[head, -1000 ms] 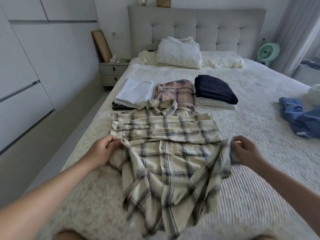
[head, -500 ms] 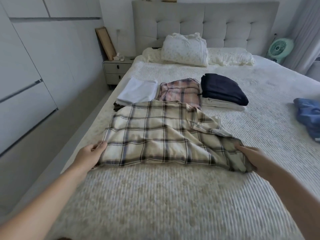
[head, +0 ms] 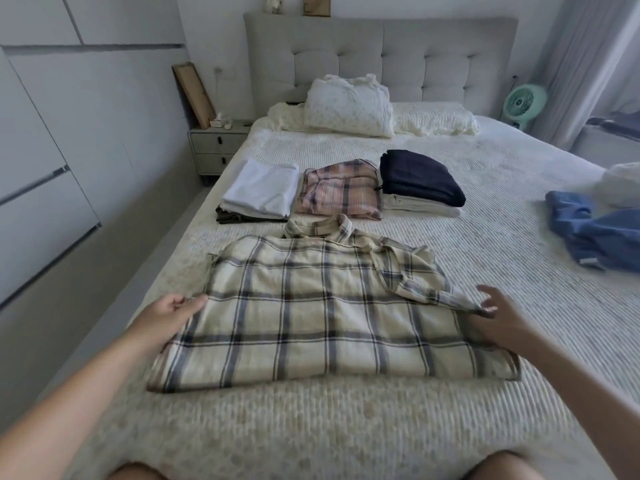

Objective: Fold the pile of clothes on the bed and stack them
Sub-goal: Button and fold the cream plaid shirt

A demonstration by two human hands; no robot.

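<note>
My left hand [head: 166, 315] pinches the left edge of the cream plaid shirt [head: 322, 313], fingers curled onto the cloth. My right hand [head: 498, 318] rests at the shirt's right edge with its fingers spread and relaxed, gripping nothing. The shirt lies folded and flat on the bed [head: 346, 427] just in front of me, collar away from me. Beyond it sit three folded stacks in a row: a white stack [head: 263, 192], a pink plaid shirt [head: 341, 190], and a navy stack [head: 420, 181]. Blue clothes [head: 599, 237] lie crumpled well apart, to the right.
</note>
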